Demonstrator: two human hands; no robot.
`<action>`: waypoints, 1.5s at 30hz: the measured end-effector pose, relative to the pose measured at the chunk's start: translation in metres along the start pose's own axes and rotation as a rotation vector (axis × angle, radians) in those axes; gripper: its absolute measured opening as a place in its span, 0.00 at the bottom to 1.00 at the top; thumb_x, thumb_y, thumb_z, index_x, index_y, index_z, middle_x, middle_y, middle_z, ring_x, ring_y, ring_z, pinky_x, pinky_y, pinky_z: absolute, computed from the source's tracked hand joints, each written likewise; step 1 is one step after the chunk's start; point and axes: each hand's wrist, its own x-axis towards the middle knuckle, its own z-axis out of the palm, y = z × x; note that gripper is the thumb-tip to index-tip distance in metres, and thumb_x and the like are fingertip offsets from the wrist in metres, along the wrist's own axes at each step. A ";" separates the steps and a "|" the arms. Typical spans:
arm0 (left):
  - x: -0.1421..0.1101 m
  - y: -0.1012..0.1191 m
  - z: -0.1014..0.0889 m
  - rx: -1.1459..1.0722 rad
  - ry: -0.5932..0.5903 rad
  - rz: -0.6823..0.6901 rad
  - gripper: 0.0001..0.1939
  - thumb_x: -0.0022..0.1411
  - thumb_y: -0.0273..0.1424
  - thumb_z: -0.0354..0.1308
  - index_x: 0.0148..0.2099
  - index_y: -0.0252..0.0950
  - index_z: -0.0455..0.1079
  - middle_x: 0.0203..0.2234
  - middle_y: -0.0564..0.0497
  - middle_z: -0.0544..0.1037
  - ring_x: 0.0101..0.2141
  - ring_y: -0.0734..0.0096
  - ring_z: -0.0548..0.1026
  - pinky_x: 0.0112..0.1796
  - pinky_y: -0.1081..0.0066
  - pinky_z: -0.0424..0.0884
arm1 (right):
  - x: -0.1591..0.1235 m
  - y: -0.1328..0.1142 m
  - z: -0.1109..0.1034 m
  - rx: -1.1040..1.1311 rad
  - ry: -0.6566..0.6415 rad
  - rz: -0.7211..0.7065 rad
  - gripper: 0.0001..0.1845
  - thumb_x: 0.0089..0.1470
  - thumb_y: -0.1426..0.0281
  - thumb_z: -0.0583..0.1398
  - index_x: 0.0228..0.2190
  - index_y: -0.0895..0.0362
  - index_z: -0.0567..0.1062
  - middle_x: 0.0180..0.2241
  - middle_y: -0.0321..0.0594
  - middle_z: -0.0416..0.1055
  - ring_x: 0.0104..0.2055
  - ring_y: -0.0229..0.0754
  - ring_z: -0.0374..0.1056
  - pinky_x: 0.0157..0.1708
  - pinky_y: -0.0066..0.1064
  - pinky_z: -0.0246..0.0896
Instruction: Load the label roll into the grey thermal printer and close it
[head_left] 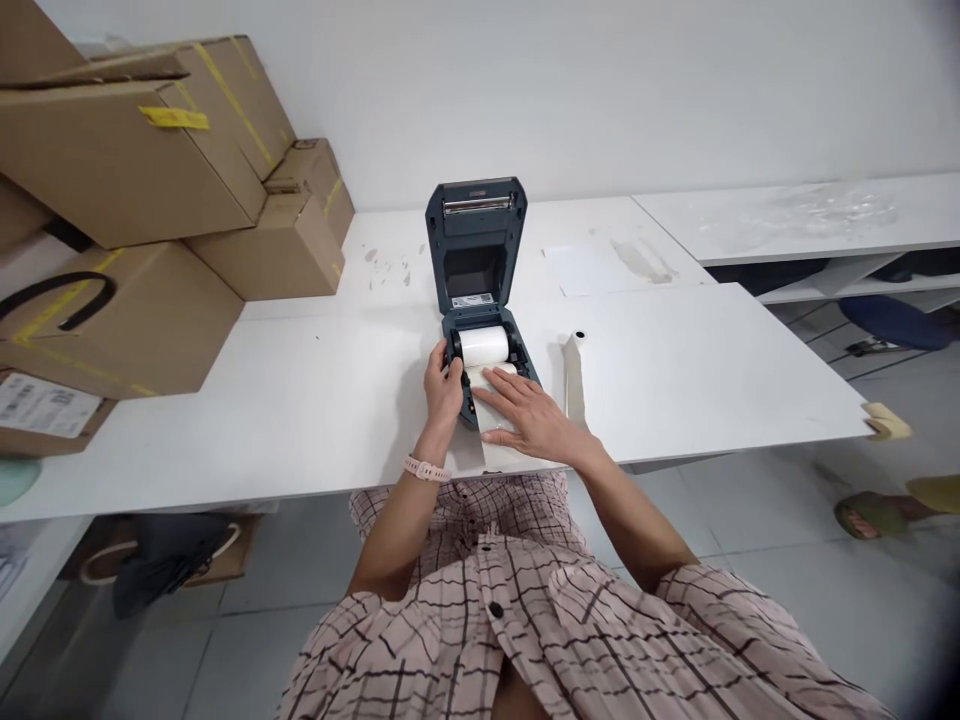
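Observation:
A dark label printer point(478, 240) stands on the white table with its lid raised. Inside lies a white label roll point(484, 346), and its paper strip point(491, 415) runs forward over the printer's front toward the table edge. My left hand point(443, 385) grips the printer's left side, thumb at the rim beside the roll. Spread over the strip, my right hand point(525, 412) lies flat with its fingers apart. A small narrow roll point(575, 375) with a loose tail of paper rests on the table just right of the printer.
Cardboard boxes point(135, 160) are stacked on the table's left. A white sheet point(589, 270) lies at the back right, with clear plastic point(840, 208) on the far table. A yellowish guard point(887, 421) caps the table's right corner. A person's foot point(866, 515) shows at the far right.

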 end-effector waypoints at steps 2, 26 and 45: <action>-0.024 0.002 -0.002 -0.020 -0.056 -0.048 0.34 0.70 0.43 0.58 0.73 0.45 0.56 0.74 0.46 0.58 0.71 0.56 0.59 0.67 0.59 0.63 | 0.005 0.009 -0.020 0.176 0.070 0.007 0.36 0.63 0.41 0.56 0.65 0.43 0.68 0.72 0.39 0.57 0.75 0.56 0.52 0.72 0.57 0.51; -0.049 0.026 -0.027 -0.092 -0.020 -0.141 0.44 0.67 0.57 0.52 0.77 0.47 0.44 0.77 0.49 0.47 0.74 0.54 0.50 0.68 0.60 0.62 | 0.009 0.011 -0.008 0.536 0.635 0.297 0.30 0.63 0.45 0.57 0.62 0.39 0.66 0.70 0.35 0.59 0.75 0.51 0.49 0.75 0.50 0.44; -0.053 -0.006 -0.001 -0.170 -0.025 0.016 0.44 0.59 0.55 0.64 0.70 0.41 0.59 0.68 0.40 0.65 0.65 0.50 0.68 0.59 0.60 0.72 | 0.007 0.027 0.034 1.081 0.645 0.457 0.51 0.51 0.45 0.66 0.69 0.50 0.57 0.71 0.45 0.59 0.72 0.56 0.57 0.72 0.50 0.53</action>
